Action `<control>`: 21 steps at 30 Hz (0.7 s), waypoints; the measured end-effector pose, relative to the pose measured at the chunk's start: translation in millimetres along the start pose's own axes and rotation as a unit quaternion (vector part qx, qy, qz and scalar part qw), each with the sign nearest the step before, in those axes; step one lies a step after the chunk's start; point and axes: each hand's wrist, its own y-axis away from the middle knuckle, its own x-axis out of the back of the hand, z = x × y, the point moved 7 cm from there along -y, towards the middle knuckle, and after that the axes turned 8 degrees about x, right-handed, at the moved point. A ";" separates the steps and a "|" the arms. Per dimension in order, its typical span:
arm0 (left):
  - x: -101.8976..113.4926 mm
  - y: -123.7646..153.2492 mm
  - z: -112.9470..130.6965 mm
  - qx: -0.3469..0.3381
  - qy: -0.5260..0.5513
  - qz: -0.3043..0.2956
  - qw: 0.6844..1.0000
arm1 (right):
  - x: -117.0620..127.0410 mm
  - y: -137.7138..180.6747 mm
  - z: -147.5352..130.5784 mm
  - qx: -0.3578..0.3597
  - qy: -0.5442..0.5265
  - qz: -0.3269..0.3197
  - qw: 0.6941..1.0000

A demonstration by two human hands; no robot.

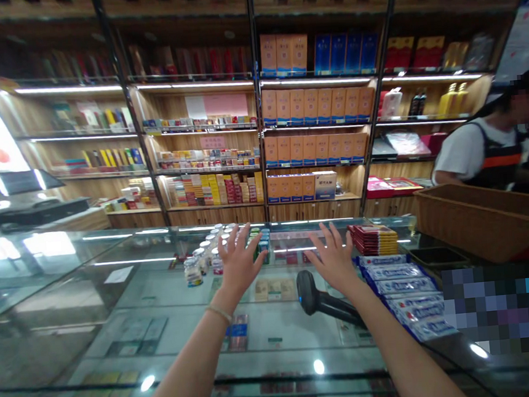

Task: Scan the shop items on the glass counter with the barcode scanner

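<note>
Both my arms reach forward over a glass counter. My left hand is open, fingers spread, just in front of a small teal box and beside rows of small jars. My right hand is open too, fingers spread, holding nothing. It hovers above a black barcode scanner lying on the glass. A thin bracelet sits on my left wrist.
A stack of red packs and rows of blue-and-white packs lie right of my hands. A wicker basket stands at the far right, with a person in an apron behind it. Stocked shelves fill the back wall.
</note>
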 end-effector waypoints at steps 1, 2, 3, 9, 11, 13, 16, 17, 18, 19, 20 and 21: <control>-1.2 1.4 -1.3 -0.003 -0.002 -0.003 1.000 | -3.0 1.2 0.5 -0.001 0.002 -0.004 1.000; -2.3 2.3 -2.8 -0.003 -0.003 -0.005 1.000 | -5.6 2.3 0.9 0.000 0.004 -0.009 1.000; -3.1 2.9 -4.4 -0.001 -0.004 -0.006 1.000 | -7.6 3.1 1.0 0.000 0.006 -0.014 1.000; -5.8 4.4 -7.6 0.017 -0.006 -0.026 0.999 | -5.8 -1.6 -2.2 -0.002 0.001 -0.045 0.999; -6.5 5.0 -6.9 0.022 -0.004 -0.042 0.999 | -2.9 -9.6 -7.8 0.015 -0.012 -0.067 0.998; -7.1 5.3 -7.0 0.028 -0.003 -0.056 0.998 | -0.6 -20.4 -17.4 0.049 -0.022 -0.094 0.994; -8.3 5.4 -8.4 0.037 0.000 -0.072 0.997 | 0.1 -37.9 -32.1 0.083 -0.036 -0.127 0.988; -9.0 5.5 -9.1 0.038 0.001 -0.077 0.996 | -1.2 -43.3 -36.4 0.086 -0.041 -0.137 0.986; -9.7 5.8 -10.0 0.041 0.002 -0.080 0.996 | -3.1 -48.2 -40.7 0.089 -0.046 -0.146 0.984; -10.5 6.2 -11.1 0.044 0.004 -0.083 0.996 | -5.7 -52.7 -45.1 0.094 -0.050 -0.155 0.982; -11.5 6.7 -12.3 0.048 0.007 -0.086 0.995 | -8.7 -56.6 -49.5 0.099 -0.055 -0.164 0.980; -12.4 7.3 -13.5 0.051 0.010 -0.087 0.995 | -12.1 -60.0 -53.9 0.107 -0.059 -0.175 0.977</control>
